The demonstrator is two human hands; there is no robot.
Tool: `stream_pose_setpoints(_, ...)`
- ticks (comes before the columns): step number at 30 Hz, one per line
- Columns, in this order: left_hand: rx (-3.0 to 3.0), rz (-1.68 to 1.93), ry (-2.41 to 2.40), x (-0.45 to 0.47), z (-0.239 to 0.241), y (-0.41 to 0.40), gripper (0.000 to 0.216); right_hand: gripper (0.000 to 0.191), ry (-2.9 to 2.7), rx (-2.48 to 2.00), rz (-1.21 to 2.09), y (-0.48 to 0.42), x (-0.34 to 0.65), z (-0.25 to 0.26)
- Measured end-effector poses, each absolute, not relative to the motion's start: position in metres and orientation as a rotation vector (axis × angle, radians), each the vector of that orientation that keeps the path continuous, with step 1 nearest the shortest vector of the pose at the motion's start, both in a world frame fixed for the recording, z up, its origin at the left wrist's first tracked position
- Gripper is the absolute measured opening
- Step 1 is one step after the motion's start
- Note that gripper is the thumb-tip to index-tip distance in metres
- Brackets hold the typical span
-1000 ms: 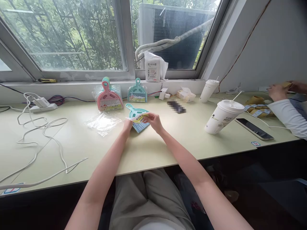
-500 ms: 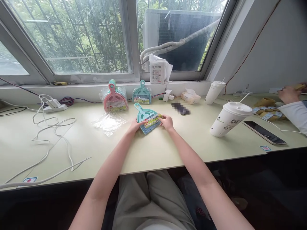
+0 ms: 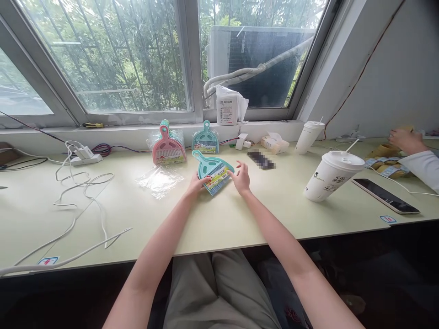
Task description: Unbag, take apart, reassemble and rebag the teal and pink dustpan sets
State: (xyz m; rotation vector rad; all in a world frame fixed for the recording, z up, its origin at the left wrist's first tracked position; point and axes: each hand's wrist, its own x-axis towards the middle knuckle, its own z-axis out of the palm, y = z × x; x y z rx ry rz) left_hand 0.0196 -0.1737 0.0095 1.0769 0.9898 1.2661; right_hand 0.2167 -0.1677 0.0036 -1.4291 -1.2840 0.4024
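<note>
Flanking the turquoise dustpan [image 3: 211, 165], hands [image 3: 196, 184] [image 3: 242, 180] partly hide its edge.

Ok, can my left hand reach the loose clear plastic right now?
Probably yes: the loose clear plastic lies just left of your left hand with nothing between, though that hand holds the teal dustpan and might need freeing first.

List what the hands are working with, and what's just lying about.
In the work:
teal dustpan-and-brush set, left hand holding it, right hand at its corner
yellow label across its brush
probably bagged dustpan sets and clear plastic wrapper

Lying about:
lidded cups
smartphone
utility knife
</note>
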Motion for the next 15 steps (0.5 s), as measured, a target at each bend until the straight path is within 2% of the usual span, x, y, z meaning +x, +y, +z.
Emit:
stream_pose_setpoints(3, 0.947, 1.391, 0.875, 0.025, 0.012, -0.176, 0.049, 0.057, -0.965, -1.309, 0.677, -0.177, 0.199, 0.008)
stream_pose_setpoints(7, 0.923, 1.445, 0.782, 0.028, 0.015, -0.179, 0.051, 0.04, -1.115, -0.962, 1.268, -0.19, 0.172, 0.013)
stream_pose_setpoints(11, 0.994, 1.361, 0.729, 0.024, 0.017, -0.179, 0.056, 0.025, -1.087, -0.912, 1.317, -0.193, 0.167, 0.018)
stream_pose_setpoints(15, 0.918, 1.262, 0.786, 0.022, 0.017, -0.177, 0.042, 0.023, -1.06, -0.952, 1.342, -0.19, 0.18, 0.02)
